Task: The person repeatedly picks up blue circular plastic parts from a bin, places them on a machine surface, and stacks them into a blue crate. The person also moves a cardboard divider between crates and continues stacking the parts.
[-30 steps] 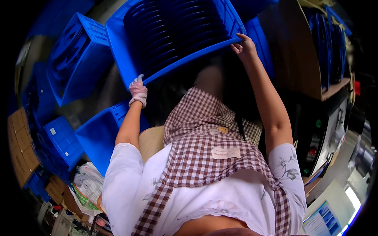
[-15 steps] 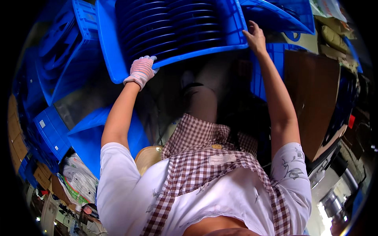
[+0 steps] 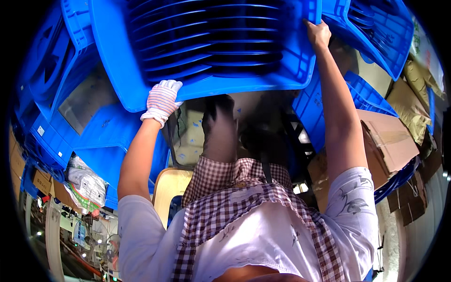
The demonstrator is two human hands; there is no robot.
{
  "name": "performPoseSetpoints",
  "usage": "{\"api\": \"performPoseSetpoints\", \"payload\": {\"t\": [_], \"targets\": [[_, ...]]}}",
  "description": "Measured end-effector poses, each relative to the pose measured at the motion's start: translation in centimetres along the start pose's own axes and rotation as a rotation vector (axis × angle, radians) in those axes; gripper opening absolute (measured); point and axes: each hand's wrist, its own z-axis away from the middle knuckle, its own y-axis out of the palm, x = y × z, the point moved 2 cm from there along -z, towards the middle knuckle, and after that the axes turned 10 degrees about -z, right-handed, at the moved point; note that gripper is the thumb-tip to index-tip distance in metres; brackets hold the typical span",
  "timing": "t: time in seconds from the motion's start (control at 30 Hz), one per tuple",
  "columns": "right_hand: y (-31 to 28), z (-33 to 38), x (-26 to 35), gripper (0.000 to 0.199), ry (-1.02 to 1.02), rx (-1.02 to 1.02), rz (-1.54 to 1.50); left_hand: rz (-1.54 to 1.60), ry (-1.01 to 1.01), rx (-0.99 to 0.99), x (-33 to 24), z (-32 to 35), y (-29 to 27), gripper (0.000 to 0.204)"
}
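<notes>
A large blue plastic crate (image 3: 253,84) spans the top of the view. Two rows of dark, curved-edged pieces (image 3: 188,42) are stacked inside it; their kind I cannot make out. My left hand (image 3: 162,97), in a striped white and pink glove, grips the near rim left of the middle. My bare right hand (image 3: 319,34) has its fingers closed on the crate's right side edge. Its fingertips are partly hidden by the rim.
More blue crates (image 3: 371,33) stand at the upper right, and others (image 3: 101,136) at the left. An opened cardboard box (image 3: 387,138) sits to the right. A wooden stool seat (image 3: 167,188) is beside my left hip. Yellowish sacks (image 3: 418,101) lie at the far right.
The crate appears lower and larger in view, with my left hand still on its near rim. My right hand, earlier with fingers partly spread at the corner, has closed on the side edge.
</notes>
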Motion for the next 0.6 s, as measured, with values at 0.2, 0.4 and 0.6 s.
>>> {"api": "performPoseSetpoints", "payload": {"t": [0.2,0.4,0.6], "targets": [[-1.9,2.0,-1.7,0.043,0.06,-0.112,0.059,0.037,0.056,0.067,-1.5,-2.2,0.1,0.059],[-1.9,2.8,-3.9,0.042,0.041,-0.168,0.013,-0.001,0.066,0.125,-2.9,-2.6,0.6,0.059],[-1.9,3.8,-3.3,0.041,0.081,-0.165,0.0,-0.099,0.098,0.123,-2.8,-2.6,1.6,0.064]]}}
